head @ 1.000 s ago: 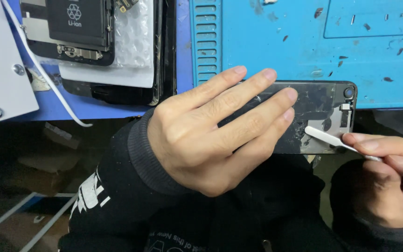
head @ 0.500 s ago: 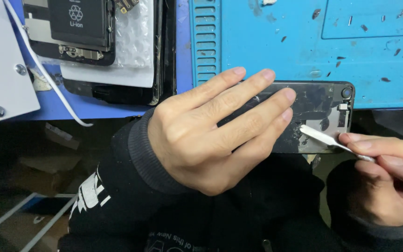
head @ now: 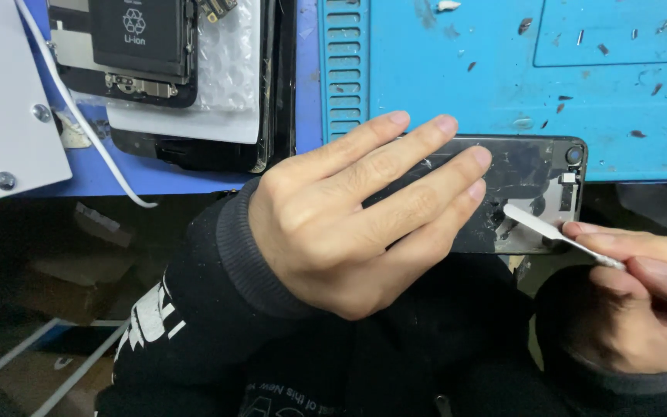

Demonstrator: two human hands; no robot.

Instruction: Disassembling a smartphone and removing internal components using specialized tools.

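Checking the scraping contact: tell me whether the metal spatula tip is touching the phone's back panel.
Touching. The head view shows the metal spatula tip lying flat against the phone back panel, with no gap visible.

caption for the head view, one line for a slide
Left hand presses flat on a black phone back at a blue mat's edge while the right hand works a metal spudger against it.

Bright, even overhead light on the blue mat (head: 457,85); deep shadow below the bench edge; sharp focus.

Left hand (head: 349,224) hides phone back (head: 530,181); tool (head: 557,232) handle seemingly cropped.
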